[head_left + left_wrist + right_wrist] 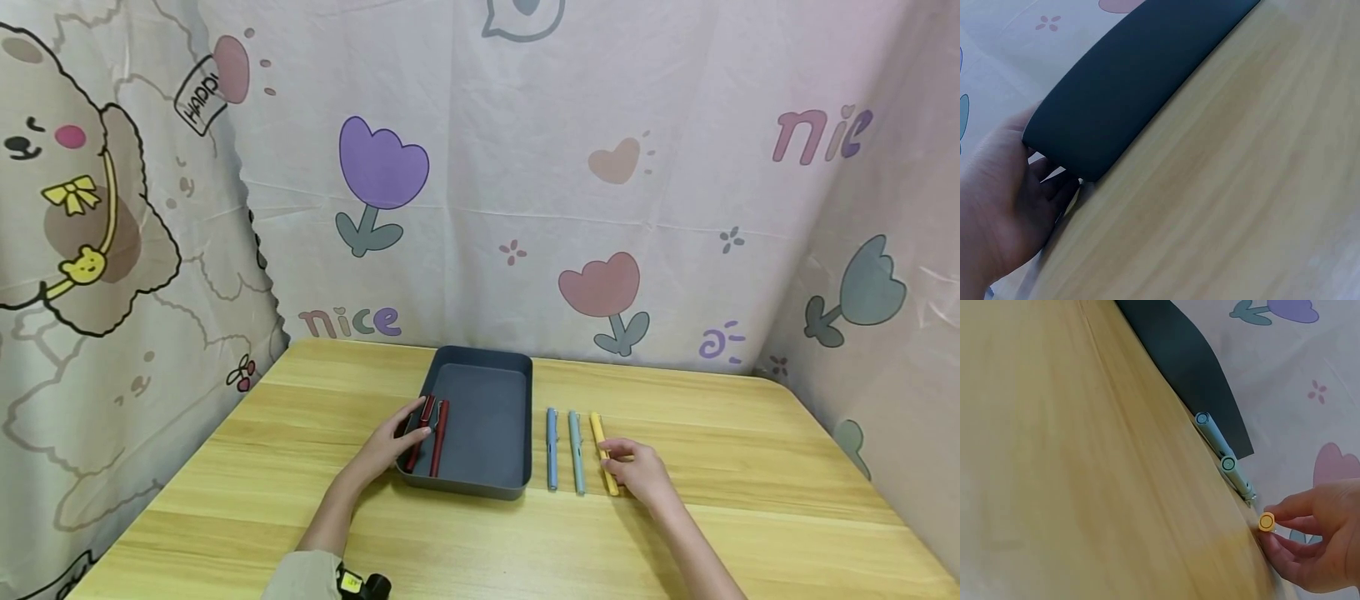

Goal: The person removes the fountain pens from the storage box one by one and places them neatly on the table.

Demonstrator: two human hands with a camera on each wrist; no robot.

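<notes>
A dark grey tray [487, 433] stands on the table with two dark red pens [440, 437] lying along its left side. My left hand [388, 442] grips the tray's left wall, its thumb reaching over the rim beside the pens. In the left wrist view, my left hand [1007, 200] goes round the tray's end [1104, 106], and part of it is hidden behind the wall. My right hand [637, 471] pinches a yellow pen [597, 429] between thumb and fingers, right of the tray. The right wrist view shows the yellow pen's end [1266, 521] in my right hand [1319, 534].
A blue pen [552, 450] and a light green pen [576, 454] lie side by side on the wooden table [480, 546], between the tray and the yellow pen. A printed cloth [487, 167] hangs behind the table and along both sides.
</notes>
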